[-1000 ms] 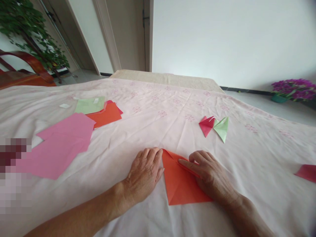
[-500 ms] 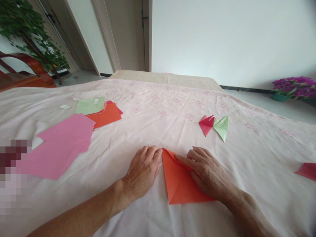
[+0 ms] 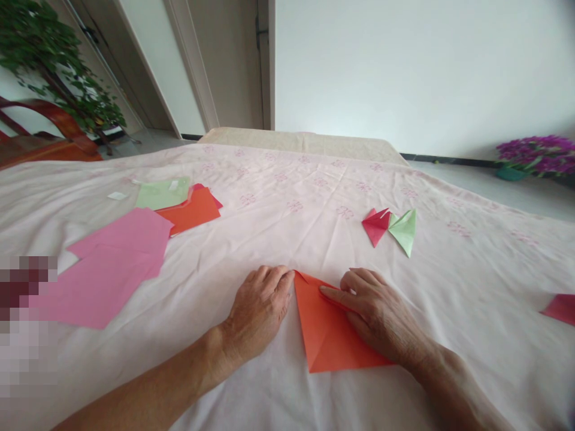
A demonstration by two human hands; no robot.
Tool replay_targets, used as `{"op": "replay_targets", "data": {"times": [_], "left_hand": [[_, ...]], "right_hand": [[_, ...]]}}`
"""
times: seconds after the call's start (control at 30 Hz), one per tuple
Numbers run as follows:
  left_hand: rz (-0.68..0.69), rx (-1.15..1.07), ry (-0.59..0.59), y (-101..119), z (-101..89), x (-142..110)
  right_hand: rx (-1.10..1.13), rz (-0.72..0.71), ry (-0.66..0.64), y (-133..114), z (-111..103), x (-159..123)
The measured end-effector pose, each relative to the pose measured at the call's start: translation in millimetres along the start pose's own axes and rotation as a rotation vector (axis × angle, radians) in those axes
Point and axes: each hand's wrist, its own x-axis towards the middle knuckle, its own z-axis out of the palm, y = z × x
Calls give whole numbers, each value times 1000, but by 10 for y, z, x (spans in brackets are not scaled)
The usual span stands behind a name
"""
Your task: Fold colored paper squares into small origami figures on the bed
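Note:
A sheet of orange paper (image 3: 330, 335) lies on the cloth before me, its upper right edge folded over. At its top corner, my left hand (image 3: 263, 308) is closed, with thumb and forefinger pinching the paper's tip. My right hand (image 3: 375, 308) rests over the folded edge. Its forefinger presses along the fold while the other fingers curl in, holding the paper down; its palm hides the sheet's right side. Faint crease lines run across the orange surface.
Pink paper sheets (image 3: 117, 269), orange paper (image 3: 193, 212) and a pale green packet (image 3: 162, 193) lie at left. Folded red paper (image 3: 376, 226) and folded green paper (image 3: 405, 230) sit beyond my right hand. A red paper piece (image 3: 561, 308) is at the right edge. Patterned cloth (image 3: 269, 227) covers the surface.
My right forefinger has shifted slightly down, off the fold's upper part, and the folded strip lies flatter. The left hand stays at the corner.

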Motion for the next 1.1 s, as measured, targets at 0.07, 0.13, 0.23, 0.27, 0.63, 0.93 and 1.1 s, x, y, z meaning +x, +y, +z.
{"op": "replay_targets", "data": {"times": [0.07, 0.13, 0.23, 0.27, 0.63, 0.93, 1.1], "left_hand": [[-4, -3, -4, -1, 1, 4], [-7, -2, -4, 0, 2, 6], [-7, -2, 6, 3, -1, 3], [-7, -3, 9, 5, -2, 0], [-6, 27, -2, 27, 31, -19], [6, 71, 22, 30, 83, -68], [3, 60, 13, 40, 58, -50]], "right_hand": [[14, -10, 15, 5, -4, -8], [26, -44, 33, 15, -5, -16], [36, -97, 44, 26, 6, -27], [37, -103, 48, 23, 10, -30], [-217, 87, 195, -378, -535, 71], [-456, 163, 59, -358, -209, 414], [-419, 68, 117, -343, -72, 332]]}}
